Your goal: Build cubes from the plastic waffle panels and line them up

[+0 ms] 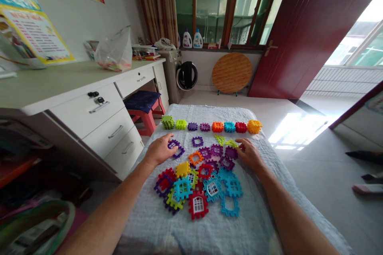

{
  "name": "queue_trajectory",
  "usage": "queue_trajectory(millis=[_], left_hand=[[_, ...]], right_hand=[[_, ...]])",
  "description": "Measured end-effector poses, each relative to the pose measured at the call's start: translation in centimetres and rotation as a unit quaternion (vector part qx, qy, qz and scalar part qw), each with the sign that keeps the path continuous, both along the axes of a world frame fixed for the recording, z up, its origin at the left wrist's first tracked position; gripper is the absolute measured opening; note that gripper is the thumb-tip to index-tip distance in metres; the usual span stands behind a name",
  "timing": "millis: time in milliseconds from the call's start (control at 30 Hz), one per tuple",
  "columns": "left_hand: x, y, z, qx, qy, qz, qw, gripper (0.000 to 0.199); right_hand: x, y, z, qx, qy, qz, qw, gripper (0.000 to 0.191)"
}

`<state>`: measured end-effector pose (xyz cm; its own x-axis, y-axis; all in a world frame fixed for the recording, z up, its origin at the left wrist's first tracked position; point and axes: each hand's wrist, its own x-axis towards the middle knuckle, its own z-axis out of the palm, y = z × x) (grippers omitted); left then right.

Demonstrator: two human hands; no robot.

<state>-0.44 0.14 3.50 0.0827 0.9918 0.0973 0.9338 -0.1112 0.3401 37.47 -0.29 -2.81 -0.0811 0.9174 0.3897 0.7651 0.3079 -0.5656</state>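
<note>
My left hand [160, 151] is at the left of the pile, thumb and fingers closed on a purple interlocking block panel [178, 152] lying on the cloth. At the right, my right hand [250, 154] rests with its fingers apart. Its fingertips reach a lime triangular panel [231, 143] and a solid purple panel [231, 152]. Between the hands lie a purple square frame [197, 141], an orange frame [196, 158] and several purple window panels [217, 150]. Closer to me are a yellow panel [182, 169], a red window panel [198, 205] and a blue frame [230, 206].
Behind the pieces, a row of stacked blocks runs from a green stack [168, 122] to an orange-yellow stack [254, 126]. The cloth-covered table [239, 231] stands beside a white desk [101, 103], a stool [143, 103] and a basket [60, 219].
</note>
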Motion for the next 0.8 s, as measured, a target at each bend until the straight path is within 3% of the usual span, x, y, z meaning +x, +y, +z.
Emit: queue_trajectory(millis=[133, 367, 633, 800], left_hand=[[0.9, -0.5, 0.2, -0.003, 0.035, 0.045, 0.998, 0.052], [1.9, -0.9, -1.1, -0.009, 0.104, -0.035, 0.994, 0.055], [1.3, -0.2, -1.2, -0.01, 0.077, -0.036, 0.996, 0.059], [1.4, 0.6, -1.6, 0.019, 0.039, -0.098, 0.994, 0.058]], right_hand=[[0.0, 0.0, 0.1, 0.001, -0.003, 0.0, 1.0, 0.032], [-0.1, 0.1, 0.1, 0.0, 0.004, 0.006, 1.0, 0.031], [-0.1, 0.0, 0.2, 0.001, -0.001, -0.007, 1.0, 0.033], [-0.2, -0.1, 0.4, 0.001, 0.002, -0.007, 1.0, 0.033]])
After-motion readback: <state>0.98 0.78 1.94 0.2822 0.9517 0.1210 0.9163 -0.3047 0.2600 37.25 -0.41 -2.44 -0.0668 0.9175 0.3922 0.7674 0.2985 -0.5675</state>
